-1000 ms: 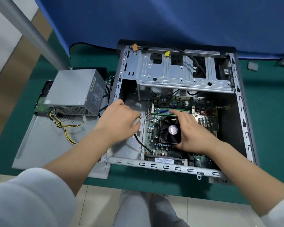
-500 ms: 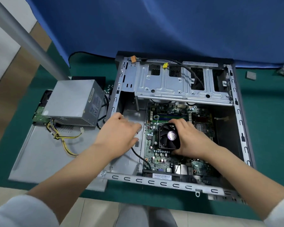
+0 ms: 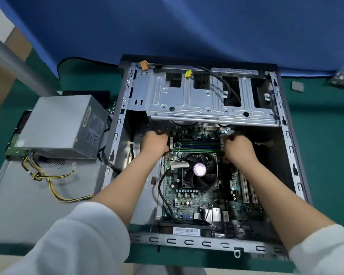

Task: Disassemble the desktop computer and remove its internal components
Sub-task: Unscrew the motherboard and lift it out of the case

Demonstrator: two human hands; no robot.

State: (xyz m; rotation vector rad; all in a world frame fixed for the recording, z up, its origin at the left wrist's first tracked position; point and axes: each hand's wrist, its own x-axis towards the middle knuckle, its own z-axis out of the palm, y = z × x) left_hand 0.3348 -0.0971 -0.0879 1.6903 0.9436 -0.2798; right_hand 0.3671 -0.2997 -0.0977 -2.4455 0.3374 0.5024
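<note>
The open desktop case [image 3: 286,135] lies on its side on the green table. Inside it the motherboard [image 3: 187,195] carries a black CPU fan [image 3: 200,170] and, just beyond the fan, the memory slots [image 3: 197,144] with green and blue strips. My left hand [image 3: 154,142] has its fingers curled down onto the left end of those slots. At the right end sits my right hand [image 3: 238,149], curled the same way. Both sets of fingertips are blurred and partly hidden behind the backs of the hands.
A silver drive cage [image 3: 197,100] overhangs the far edge of the motherboard. The removed power supply [image 3: 62,126] with yellow-black cables [image 3: 54,187] rests on the grey side panel [image 3: 18,205] to the left. A metal pole [image 3: 14,62] stands at the far left.
Both hands moved away from me, from beside the CPU fan and the case floor up to the two ends of the memory slots. The camera came closer to the case.
</note>
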